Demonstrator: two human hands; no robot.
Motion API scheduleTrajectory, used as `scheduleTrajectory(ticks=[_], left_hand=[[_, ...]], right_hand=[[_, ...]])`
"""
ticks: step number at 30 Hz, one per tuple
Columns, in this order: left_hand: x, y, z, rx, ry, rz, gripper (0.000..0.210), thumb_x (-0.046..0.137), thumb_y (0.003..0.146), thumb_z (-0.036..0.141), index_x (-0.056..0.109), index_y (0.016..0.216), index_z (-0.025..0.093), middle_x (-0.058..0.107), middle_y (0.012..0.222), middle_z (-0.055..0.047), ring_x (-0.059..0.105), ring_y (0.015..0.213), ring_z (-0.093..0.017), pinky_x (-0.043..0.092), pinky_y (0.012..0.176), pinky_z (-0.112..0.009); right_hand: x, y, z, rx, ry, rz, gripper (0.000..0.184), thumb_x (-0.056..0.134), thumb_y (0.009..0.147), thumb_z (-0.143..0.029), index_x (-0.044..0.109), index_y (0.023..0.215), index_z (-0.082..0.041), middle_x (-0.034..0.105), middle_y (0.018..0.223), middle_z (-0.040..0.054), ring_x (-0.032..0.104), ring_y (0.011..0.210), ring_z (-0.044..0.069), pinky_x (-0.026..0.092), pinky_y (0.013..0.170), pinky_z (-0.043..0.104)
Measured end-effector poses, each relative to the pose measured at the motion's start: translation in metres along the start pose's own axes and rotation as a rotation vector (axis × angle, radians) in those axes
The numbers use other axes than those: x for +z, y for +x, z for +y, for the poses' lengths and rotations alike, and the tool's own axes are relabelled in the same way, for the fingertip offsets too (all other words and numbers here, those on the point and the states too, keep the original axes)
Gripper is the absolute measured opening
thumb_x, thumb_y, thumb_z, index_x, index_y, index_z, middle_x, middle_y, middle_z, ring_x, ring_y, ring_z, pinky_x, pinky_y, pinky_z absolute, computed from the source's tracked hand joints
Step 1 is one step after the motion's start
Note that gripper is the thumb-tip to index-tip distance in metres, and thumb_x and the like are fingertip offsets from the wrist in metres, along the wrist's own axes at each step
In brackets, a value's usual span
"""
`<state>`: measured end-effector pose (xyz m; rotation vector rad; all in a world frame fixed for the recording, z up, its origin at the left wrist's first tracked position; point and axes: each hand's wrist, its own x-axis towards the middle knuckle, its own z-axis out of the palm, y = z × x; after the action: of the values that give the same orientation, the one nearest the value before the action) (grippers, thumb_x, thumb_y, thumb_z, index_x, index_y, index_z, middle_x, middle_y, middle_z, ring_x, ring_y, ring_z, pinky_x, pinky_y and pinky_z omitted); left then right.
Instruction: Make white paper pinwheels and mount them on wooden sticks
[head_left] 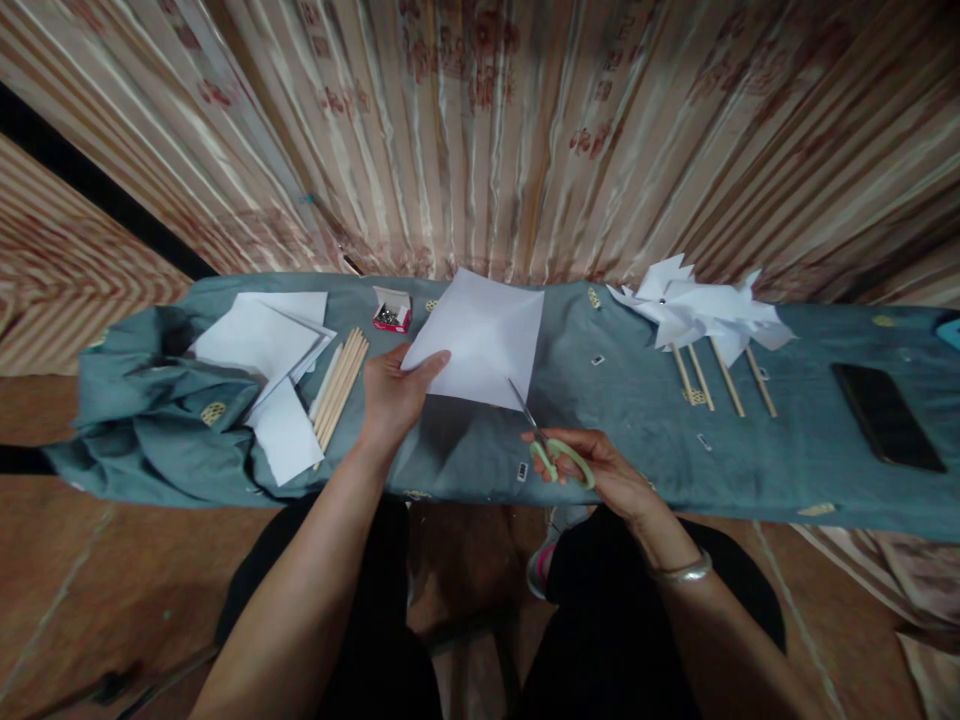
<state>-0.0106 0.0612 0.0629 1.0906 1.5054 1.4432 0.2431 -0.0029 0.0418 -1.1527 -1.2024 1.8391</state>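
My left hand point(401, 390) pinches the left corner of a square white sheet of paper point(487, 335), thumb on top, holding it just above the cloth. In my right hand point(592, 465) is a pair of scissors point(551, 450) with pale green handles, its fingers in the loops. The blades reach the lower right corner of the paper and point up toward its middle. Faint creases run across the sheet. Whether the blades have cut into it is hard to tell.
White paper pinwheels point(697, 305) on wooden sticks lie to the right, before a black phone point(889, 415). On the left are loose paper sheets point(262, 345), a bundle of wooden sticks point(341, 390) and a small red box point(392, 312) of metal pins. A grey-green cloth point(630, 400) covers the narrow table.
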Motion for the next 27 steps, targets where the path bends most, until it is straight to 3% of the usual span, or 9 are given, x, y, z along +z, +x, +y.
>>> scheduleTrajectory(ticks=[15,27], left_hand=[[0.0004,-0.0010,0.0006,-0.051,-0.039,0.007,0.027,0.081,0.058,0.035,0.072,0.071,0.013,0.064,0.061,-0.001,0.058,0.055,-0.015,0.044,0.049,-0.024],[0.0000,-0.0014,-0.0009,-0.049,-0.032,-0.014,0.026,0.081,0.058,0.035,0.072,0.069,0.014,0.063,0.061,-0.001,0.056,0.055,-0.015,0.043,0.051,-0.025]], right_hand=[[0.0016,-0.0016,-0.0020,0.046,0.046,0.020,0.048,0.085,0.064,-0.042,0.077,0.103,-0.017,0.067,0.069,0.0014,0.052,0.054,0.008,0.048,0.054,0.023],[-0.0012,0.0027,0.0073,0.028,0.071,0.008,0.041,0.085,0.067,-0.038,0.077,0.103,-0.019,0.069,0.071,0.0019,0.058,0.060,0.010,0.051,0.060,0.024]])
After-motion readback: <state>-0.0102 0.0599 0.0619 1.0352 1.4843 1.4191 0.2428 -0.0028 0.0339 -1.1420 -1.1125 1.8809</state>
